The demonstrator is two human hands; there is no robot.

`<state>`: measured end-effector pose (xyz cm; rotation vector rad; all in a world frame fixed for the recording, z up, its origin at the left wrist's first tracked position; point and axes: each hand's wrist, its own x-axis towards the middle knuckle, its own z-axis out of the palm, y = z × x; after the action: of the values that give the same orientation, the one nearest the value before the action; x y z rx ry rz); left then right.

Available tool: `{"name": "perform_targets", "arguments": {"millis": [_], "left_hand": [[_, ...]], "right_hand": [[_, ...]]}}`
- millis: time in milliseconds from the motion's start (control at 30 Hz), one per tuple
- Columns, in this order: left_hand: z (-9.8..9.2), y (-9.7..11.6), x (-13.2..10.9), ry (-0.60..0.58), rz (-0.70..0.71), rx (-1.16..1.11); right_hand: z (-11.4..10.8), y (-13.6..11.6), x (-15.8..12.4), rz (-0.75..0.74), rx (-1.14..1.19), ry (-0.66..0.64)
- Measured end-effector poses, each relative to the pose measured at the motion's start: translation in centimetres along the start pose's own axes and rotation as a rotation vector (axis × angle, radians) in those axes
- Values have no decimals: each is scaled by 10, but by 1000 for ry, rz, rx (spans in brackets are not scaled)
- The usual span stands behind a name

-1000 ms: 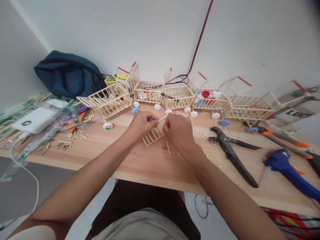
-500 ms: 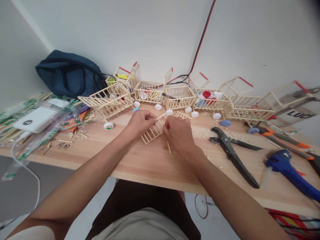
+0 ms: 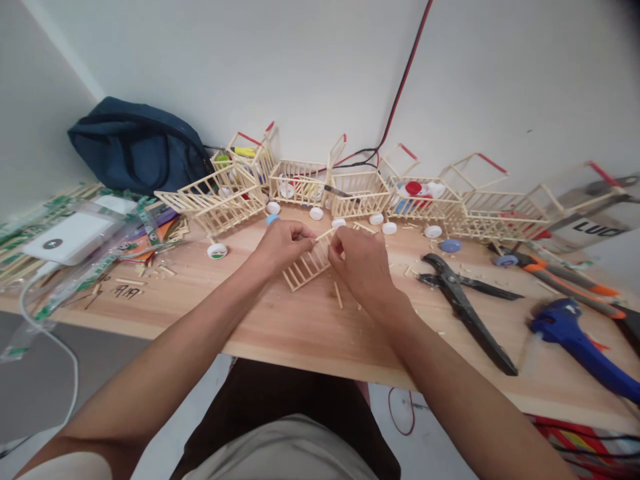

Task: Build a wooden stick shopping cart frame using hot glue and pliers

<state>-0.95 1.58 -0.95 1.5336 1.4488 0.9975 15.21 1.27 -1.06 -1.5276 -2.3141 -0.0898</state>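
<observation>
A small ladder-like panel of thin wooden sticks [image 3: 303,269] lies on the table between my hands. My left hand [image 3: 281,248] is closed, with thumb and index finger pinched on its upper edge. At the panel's right end my right hand [image 3: 361,261] is closed too, its fingertips pressed together against the sticks; any smaller piece between them is hidden. One loose stick [image 3: 339,295] lies just below my right hand. Behind the hands stands a row of miniature stick-built shopping carts [image 3: 360,195] with red handles and bottle-cap wheels.
To the right lie black cutters [image 3: 467,313], a blue glue gun [image 3: 583,347] and orange-handled pliers [image 3: 570,283]. A white power bank [image 3: 73,237], wrapped stick bundles and a dark blue bag [image 3: 143,147] sit at the left. Stick scraps are strewn about the wooden table [image 3: 280,333].
My right hand has shifted slightly to the right and turned a little at the panel's end. The left hand keeps its pinch, and the panel has barely moved.
</observation>
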Motion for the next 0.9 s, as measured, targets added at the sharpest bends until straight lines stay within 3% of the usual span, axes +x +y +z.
{"name": "perform_targets", "arguments": {"millis": [467, 900], "left_hand": [[-1, 2, -1, -16, 21, -23], [-3, 0, -1, 28, 29, -76]], "right_hand": [[5, 4, 0, -35, 8, 70], [12, 7, 2, -30, 155, 129]]}}
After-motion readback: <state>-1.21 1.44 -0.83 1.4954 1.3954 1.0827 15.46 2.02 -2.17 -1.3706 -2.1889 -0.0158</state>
